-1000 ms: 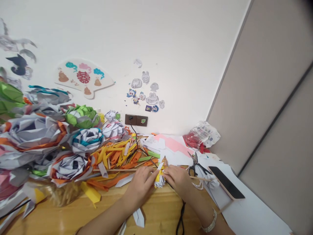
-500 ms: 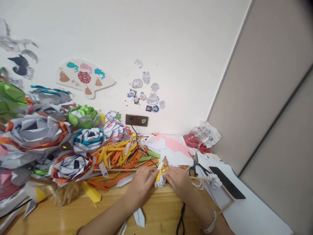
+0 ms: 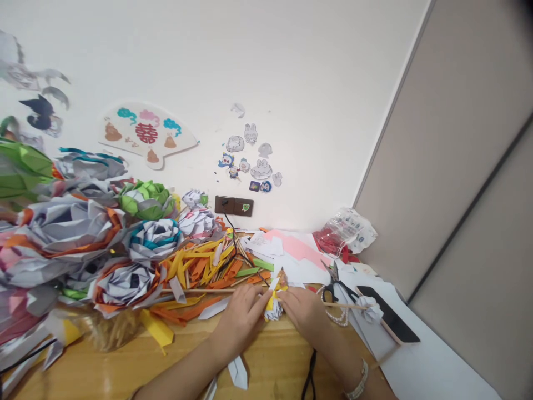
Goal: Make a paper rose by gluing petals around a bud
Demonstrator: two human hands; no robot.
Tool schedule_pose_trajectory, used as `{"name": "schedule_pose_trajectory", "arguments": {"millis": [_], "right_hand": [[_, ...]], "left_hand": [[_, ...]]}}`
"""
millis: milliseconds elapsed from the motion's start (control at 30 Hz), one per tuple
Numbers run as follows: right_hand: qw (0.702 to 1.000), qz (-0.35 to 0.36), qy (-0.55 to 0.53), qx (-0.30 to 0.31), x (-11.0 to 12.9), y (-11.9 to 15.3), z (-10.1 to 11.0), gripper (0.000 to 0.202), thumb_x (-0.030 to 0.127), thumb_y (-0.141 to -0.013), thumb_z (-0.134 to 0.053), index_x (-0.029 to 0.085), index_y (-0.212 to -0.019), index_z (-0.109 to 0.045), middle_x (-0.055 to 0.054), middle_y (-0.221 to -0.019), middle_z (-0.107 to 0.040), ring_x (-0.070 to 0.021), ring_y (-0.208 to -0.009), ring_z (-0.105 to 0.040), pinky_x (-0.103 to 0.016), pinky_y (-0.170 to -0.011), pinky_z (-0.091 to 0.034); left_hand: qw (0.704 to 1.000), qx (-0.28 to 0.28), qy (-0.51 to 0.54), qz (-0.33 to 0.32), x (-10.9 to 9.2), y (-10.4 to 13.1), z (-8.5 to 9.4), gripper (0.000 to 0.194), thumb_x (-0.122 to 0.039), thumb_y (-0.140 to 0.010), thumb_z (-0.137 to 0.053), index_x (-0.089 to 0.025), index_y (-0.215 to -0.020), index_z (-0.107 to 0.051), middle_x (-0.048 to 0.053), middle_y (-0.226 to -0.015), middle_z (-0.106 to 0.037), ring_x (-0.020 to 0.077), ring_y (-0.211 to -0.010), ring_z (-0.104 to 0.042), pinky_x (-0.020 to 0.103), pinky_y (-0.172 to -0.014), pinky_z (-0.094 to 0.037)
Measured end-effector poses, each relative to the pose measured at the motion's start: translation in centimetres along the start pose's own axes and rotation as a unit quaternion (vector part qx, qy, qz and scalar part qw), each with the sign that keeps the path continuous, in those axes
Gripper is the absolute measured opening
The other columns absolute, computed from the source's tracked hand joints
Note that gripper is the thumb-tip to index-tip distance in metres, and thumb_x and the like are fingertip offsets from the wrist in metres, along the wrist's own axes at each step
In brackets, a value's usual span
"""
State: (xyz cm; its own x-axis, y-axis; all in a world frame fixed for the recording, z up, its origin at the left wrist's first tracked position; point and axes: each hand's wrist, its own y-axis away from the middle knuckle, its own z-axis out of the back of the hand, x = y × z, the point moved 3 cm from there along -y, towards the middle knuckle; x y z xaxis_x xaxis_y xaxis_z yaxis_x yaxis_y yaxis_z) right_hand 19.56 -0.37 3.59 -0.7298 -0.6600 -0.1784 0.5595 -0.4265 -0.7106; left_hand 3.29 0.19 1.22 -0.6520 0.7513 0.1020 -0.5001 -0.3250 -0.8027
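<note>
Between my two hands, low in the middle of the head view, is a small yellow and white folded paper piece (image 3: 273, 308). My left hand (image 3: 245, 311) pinches its left side, and my right hand (image 3: 302, 308) pinches its right side. A thin wooden stick (image 3: 200, 291) runs leftward from my left hand. Another stick, with a crumpled white paper flower (image 3: 370, 309) at its end, reaches out to the right of my right hand. My fingertips partly hide the paper piece.
Large paper flowers (image 3: 73, 225) fill the left side. Orange and yellow strips (image 3: 208, 261) lie behind my hands. Black scissors (image 3: 334, 280), a bead string (image 3: 339, 316) and a phone (image 3: 389, 315) are at the right. A black cable (image 3: 310, 375) lies in front.
The view has shifted slightly. My hands hold the paper piece in nearly the same place, with no clear change in grip.
</note>
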Motion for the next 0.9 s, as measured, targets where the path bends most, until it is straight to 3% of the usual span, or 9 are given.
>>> {"name": "schedule_pose_trajectory", "arguments": {"millis": [367, 600, 767, 900], "right_hand": [[0.998, 0.028, 0.06, -0.006, 0.38, -0.04, -0.07, 0.027, 0.017, -0.094, -0.035, 0.016, -0.086, -0.061, -0.003, -0.063, -0.058, -0.0156, -0.061, -0.056, -0.027, -0.055, -0.036], [0.996, 0.047, 0.077, -0.014, 0.88, -0.06, -0.4, 0.028, 0.01, -0.09, -0.034, 0.017, -0.075, -0.057, -0.002, -0.058, -0.056, -0.0159, -0.053, -0.052, -0.028, -0.049, -0.032], [1.0, -0.008, 0.027, -0.01, 0.36, -0.2, -0.03, 0.023, 0.02, -0.092, -0.037, 0.017, -0.085, -0.059, -0.004, -0.066, -0.061, -0.0166, -0.061, -0.057, -0.027, -0.055, -0.038], [0.999, -0.032, 0.007, -0.006, 0.0, -0.06, -0.13, 0.025, 0.024, -0.093, -0.038, 0.018, -0.081, -0.059, -0.004, -0.067, -0.062, -0.0166, -0.062, -0.058, -0.027, -0.057, -0.04]], "left_hand": [[1.0, -0.012, -0.006, -0.009, -0.08, -0.01, -0.02, 0.044, -0.005, -0.073, -0.053, -0.013, -0.116, -0.051, 0.011, -0.097, -0.059, 0.0218, -0.086, -0.053, 0.035, -0.072, -0.044], [1.0, -0.024, -0.007, -0.013, -0.18, -0.18, 0.19, 0.042, -0.005, -0.074, -0.051, -0.015, -0.115, -0.052, 0.01, -0.095, -0.06, 0.021, -0.084, -0.054, 0.034, -0.072, -0.045], [1.0, -0.013, -0.011, 0.007, -0.17, -0.21, 0.17, 0.038, -0.007, -0.075, -0.048, -0.015, -0.112, -0.053, 0.009, -0.094, -0.06, 0.0209, -0.082, -0.053, 0.034, -0.07, -0.045], [1.0, -0.008, -0.01, 0.009, -0.11, -0.14, 0.04, 0.04, -0.006, -0.073, -0.05, -0.014, -0.112, -0.052, 0.009, -0.094, -0.059, 0.0213, -0.082, -0.053, 0.034, -0.07, -0.044]]}}
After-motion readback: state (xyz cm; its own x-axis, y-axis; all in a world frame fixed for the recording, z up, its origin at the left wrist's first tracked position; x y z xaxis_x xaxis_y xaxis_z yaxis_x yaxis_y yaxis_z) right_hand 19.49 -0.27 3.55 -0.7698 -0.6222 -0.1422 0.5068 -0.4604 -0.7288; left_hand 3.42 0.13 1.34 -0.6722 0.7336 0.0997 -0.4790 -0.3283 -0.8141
